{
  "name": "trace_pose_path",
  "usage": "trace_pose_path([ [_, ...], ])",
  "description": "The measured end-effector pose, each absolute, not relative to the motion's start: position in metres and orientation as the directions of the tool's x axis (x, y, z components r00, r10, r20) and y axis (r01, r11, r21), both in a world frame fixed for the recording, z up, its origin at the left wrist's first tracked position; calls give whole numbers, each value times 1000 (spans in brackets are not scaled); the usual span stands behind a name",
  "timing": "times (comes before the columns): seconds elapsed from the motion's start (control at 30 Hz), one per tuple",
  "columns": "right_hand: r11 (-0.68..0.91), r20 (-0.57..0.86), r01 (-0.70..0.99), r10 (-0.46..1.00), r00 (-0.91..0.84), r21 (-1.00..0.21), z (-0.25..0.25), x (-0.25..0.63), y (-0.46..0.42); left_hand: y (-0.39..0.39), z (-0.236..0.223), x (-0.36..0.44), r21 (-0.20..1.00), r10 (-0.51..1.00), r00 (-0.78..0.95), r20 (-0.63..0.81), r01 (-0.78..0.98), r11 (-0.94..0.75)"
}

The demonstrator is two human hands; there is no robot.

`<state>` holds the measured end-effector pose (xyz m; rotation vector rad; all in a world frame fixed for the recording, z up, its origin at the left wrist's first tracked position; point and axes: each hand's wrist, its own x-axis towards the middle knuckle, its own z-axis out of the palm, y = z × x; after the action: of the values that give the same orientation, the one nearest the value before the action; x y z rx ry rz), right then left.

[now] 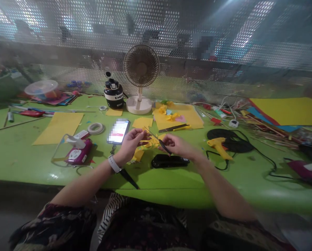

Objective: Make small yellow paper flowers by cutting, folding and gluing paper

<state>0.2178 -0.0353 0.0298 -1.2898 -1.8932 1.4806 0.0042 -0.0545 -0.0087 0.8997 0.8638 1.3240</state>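
Note:
Dark-handled scissors [164, 145] are in my right hand [177, 144], their blades pointing up and left towards my other hand. My left hand [131, 143] is closed in a pinch near the blade tips; whatever sits between its fingers is too small to make out. Beneath both hands lie cut yellow paper scraps [152, 142]. A black stapler-like object [169, 161] rests just below my right hand. Left of my left hand is a lit phone [118, 131]. A black pointed tool [130, 179] lies by my left wrist.
A fan [139, 106] and a black bottle [114, 94] stand at the back. Yellow sheets [194, 116] with paper flowers lie before the mesh. At right are a yellow glue gun [220, 146] and its cord; at left, a tape roll [95, 128] and a purple power socket [79, 153].

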Motion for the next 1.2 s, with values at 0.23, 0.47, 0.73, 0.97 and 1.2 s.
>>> trace_pose_path([
  [0.23,28,-202,427,852,-484,-904,30,217,-37,-55,-9,6,883,996,69,-52,-464,78],
  [0.47,23,-196,412,855,-481,-911,33,216,-38,-56,-8,6,849,995,87,-50,-521,88],
  [0.73,43,-180,417,858,-482,-908,29,215,-37,-55,-11,6,838,993,109,-36,-538,90],
  [0.97,55,-166,421,866,-472,-905,28,215,-36,-55,-13,6,831,992,119,-33,-549,94],
  [1.2,44,-172,422,871,-459,-906,31,214,-39,-56,-11,5,827,991,129,-46,-551,110],
])
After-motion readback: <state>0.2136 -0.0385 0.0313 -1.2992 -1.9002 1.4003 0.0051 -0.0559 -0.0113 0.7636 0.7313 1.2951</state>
